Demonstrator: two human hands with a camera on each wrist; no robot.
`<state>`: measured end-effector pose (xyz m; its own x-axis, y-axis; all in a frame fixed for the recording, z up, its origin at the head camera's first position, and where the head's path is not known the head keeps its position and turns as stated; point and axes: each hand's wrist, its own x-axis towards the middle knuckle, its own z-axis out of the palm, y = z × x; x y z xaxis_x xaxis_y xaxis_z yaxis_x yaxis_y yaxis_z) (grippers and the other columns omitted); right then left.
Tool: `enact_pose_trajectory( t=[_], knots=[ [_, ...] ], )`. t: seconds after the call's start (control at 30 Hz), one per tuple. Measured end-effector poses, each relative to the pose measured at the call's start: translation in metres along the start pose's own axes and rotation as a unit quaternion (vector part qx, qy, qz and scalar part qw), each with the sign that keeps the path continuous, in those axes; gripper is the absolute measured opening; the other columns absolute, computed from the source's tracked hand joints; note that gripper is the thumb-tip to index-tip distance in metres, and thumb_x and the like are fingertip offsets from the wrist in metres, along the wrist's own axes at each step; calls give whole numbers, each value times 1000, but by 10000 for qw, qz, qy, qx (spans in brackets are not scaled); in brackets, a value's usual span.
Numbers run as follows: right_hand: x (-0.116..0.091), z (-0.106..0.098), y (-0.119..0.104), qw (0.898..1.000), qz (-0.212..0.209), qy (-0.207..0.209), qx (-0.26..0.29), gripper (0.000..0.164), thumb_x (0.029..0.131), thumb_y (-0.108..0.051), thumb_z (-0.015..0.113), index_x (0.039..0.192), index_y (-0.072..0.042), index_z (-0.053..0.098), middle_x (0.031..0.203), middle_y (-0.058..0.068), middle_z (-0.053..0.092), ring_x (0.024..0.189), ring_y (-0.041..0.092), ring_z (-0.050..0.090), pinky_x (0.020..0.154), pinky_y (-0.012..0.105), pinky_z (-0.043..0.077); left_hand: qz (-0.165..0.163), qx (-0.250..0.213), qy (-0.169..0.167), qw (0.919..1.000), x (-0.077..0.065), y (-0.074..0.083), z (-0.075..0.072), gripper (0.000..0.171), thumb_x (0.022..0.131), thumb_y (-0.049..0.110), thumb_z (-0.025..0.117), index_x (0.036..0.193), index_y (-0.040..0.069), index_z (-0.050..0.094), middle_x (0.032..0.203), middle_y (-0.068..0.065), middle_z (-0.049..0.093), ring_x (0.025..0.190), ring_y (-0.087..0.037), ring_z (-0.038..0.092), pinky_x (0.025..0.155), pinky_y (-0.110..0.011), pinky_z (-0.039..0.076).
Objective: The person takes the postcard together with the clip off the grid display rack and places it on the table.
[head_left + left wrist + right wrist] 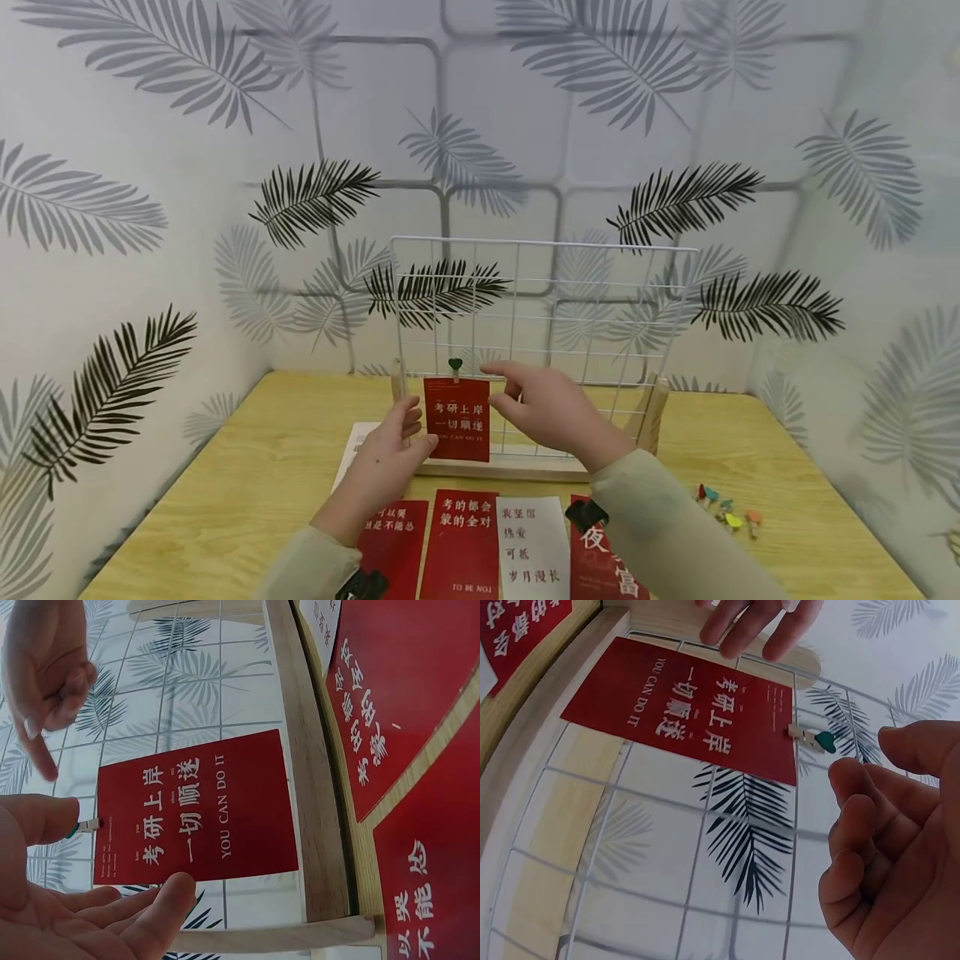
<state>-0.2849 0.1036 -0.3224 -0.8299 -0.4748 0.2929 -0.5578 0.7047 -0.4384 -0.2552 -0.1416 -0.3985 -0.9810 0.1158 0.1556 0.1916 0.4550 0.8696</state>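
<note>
A red card [457,420] with white Chinese lettering and "YOU CAN DO IT" hangs on the lower left of a white wire grid [551,312]. A small wooden clip with a green heart [455,364] sits at the card's top edge, also visible as a clip [811,739] in the right wrist view. My left hand [386,454] is at the card's left edge, fingers loosely bent; whether it touches the card I cannot tell. To the right of the clip, my right hand [551,408] has its index finger extended and the other fingers loosely curled, holding nothing.
Wooden feet and a wooden base [517,470] support the grid on the yellow wood-grain table [217,492]. In front lie several cards, including a red card [461,546] and a white card [534,550]. Several small coloured clips [731,515] lie scattered at the right.
</note>
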Motion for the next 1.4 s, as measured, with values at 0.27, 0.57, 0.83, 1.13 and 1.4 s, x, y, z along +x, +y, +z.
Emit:
enact_pose_trajectory(
  t=[0.27,0.57,0.83,1.13,1.4],
  knots=[
    [26,6,-16,9962,-2,-224,-841,49,102,-32,58,150,-24,51,61,-7,54,45,8,38,42,27,33,-210,237,-7,9995,8,3,11,81,101,30,62,162,10,13,159,-19,34,138,-40,44,105,-60,40],
    [47,21,-25,9781,-148,-151,-2070,48,103,-37,54,149,-22,52,61,-9,55,50,10,49,42,28,42,-321,150,145,9993,10,1,16,81,101,29,62,162,9,13,158,-22,35,131,-46,50,102,-59,44],
    [57,28,-31,9715,143,-99,-2365,43,103,-36,55,143,-21,58,93,0,74,55,12,54,47,30,47,-130,313,364,9988,15,1,16,76,100,26,63,160,9,20,144,-17,52,124,-39,58,95,-55,51],
    [58,32,-32,9755,243,302,-2168,31,103,-32,58,131,-22,68,92,-3,74,55,10,54,48,27,46,126,1094,851,9903,23,-2,17,60,101,19,63,153,7,37,116,-8,64,99,-22,68,72,-38,58],
    [58,40,-28,9718,126,1068,-2096,21,102,-28,62,118,-22,74,94,-4,76,60,8,60,53,28,51,240,1386,1239,9823,27,-4,16,46,102,18,62,144,11,46,102,-2,65,71,-11,62,55,-28,53]
  ],
)
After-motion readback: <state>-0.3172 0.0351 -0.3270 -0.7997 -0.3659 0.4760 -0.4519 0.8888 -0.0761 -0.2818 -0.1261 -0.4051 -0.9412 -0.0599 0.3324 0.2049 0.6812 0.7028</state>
